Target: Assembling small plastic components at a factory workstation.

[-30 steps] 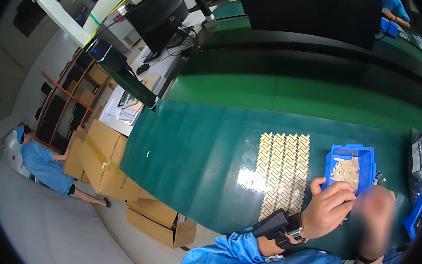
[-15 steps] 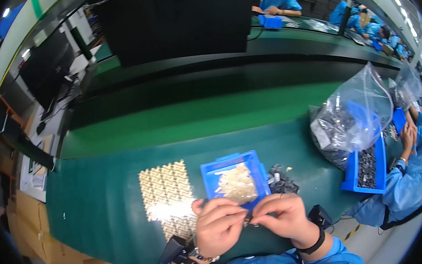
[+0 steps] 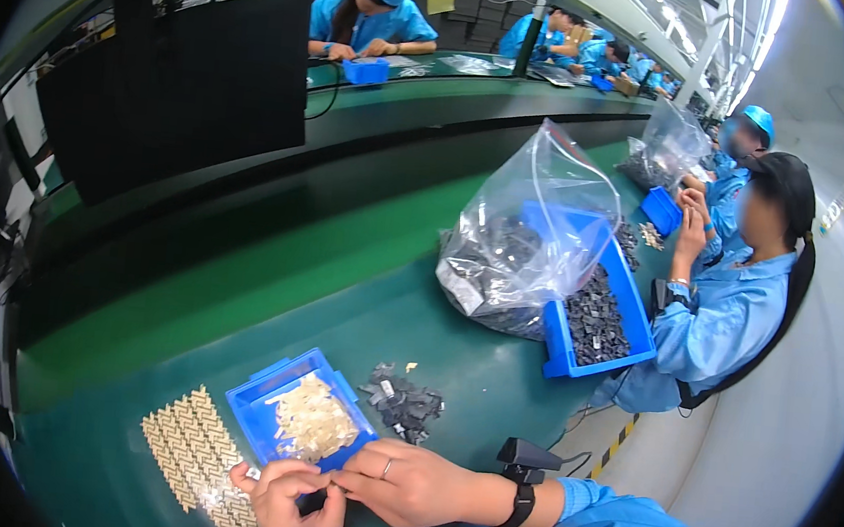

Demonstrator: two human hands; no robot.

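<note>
My left hand (image 3: 296, 510) and my right hand (image 3: 415, 484) meet at the near edge of the table, fingertips together in a pinch. Whatever sits between them is too small and covered to make out. Just beyond the fingers is a shallow blue tray (image 3: 247, 401) with a heap of cream-coloured small parts (image 3: 312, 417) in it. Beside the tray on the left lies a panel of cream pieces set in zigzag rows (image 3: 187, 444), its near end partly behind my left hand. Right of the tray is a loose pile of small black parts (image 3: 404, 402).
A big clear plastic bag (image 3: 517, 262) of dark parts leans on a blue bin (image 3: 558, 338) holding black pieces (image 3: 595, 319). To the right sits a co-worker in blue (image 3: 730, 301); others work across the line. A dark screen-like panel (image 3: 177, 81) stands at the back left.
My view has swung to the right, so the tray, panel and bag appear further left and more of the co-workers shows. Both hands stay pinched together near the tray.
</note>
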